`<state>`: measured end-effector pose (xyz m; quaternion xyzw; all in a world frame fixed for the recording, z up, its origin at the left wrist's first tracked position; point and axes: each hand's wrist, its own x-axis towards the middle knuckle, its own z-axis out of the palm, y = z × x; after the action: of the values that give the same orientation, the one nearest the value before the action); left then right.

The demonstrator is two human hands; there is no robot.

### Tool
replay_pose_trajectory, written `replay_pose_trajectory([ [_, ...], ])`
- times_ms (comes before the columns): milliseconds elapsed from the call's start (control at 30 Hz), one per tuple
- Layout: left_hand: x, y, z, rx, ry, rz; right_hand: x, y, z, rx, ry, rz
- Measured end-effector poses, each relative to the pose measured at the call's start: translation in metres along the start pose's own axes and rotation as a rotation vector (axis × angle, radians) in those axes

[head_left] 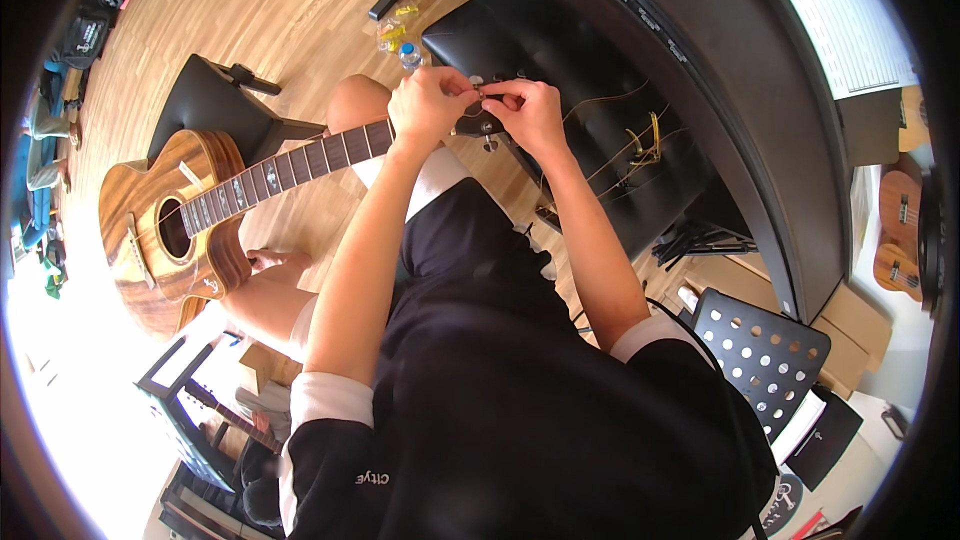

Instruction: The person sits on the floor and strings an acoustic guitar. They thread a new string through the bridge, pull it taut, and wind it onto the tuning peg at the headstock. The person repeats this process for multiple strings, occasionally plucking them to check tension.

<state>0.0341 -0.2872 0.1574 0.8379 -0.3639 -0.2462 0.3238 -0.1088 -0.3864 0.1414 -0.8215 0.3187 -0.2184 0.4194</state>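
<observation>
A person has a brown wooden guitar (222,202) slanting across in front of them. Its big round body is off to the person's left, and the long neck (345,150) goes up to the black top end (475,126), where both hands are busy. The left hand (428,105) is bent over the place where neck and top end meet. The right hand (530,115) comes in from the other side, above a silver peg (490,145). The fingertips of both hands nearly meet over the top end. I cannot tell if they are pinched on something, because it is too small to see.

The top end is beside the left edge of a black bench (520,30). Loose strings (640,150) with yellow bits lie nearer the bench's right end. A bottle (409,57) with a blue cap is by the bench's left corner. The guitar's body hides the near edge of a black stool (205,105).
</observation>
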Motion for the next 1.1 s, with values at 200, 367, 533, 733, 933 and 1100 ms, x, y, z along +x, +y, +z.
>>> replay_pose_trajectory([
  [200, 0.005, 0.003, -0.002, 0.008, -0.038, -0.104, 0.000, 0.006, 0.009, 0.017, 0.081, 0.002],
  [367, 0.030, -0.007, -0.006, -0.002, -0.216, -0.309, 0.003, 0.000, 0.011, 0.065, 0.101, 0.091],
  [533, 0.051, -0.024, 0.003, -0.008, -0.297, -0.362, 0.000, 0.001, 0.015, -0.032, 0.082, 0.104],
  [733, 0.041, -0.018, 0.002, -0.047, -0.204, -0.332, -0.004, -0.001, 0.013, -0.072, 0.066, 0.100],
  [933, 0.038, -0.017, 0.003, -0.011, -0.244, -0.286, -0.006, -0.007, 0.010, -0.157, 0.064, 0.061],
  [1100, -0.001, 0.005, 0.002, 0.033, -0.003, -0.071, -0.007, -0.017, 0.012, -0.250, 0.117, 0.023],
])
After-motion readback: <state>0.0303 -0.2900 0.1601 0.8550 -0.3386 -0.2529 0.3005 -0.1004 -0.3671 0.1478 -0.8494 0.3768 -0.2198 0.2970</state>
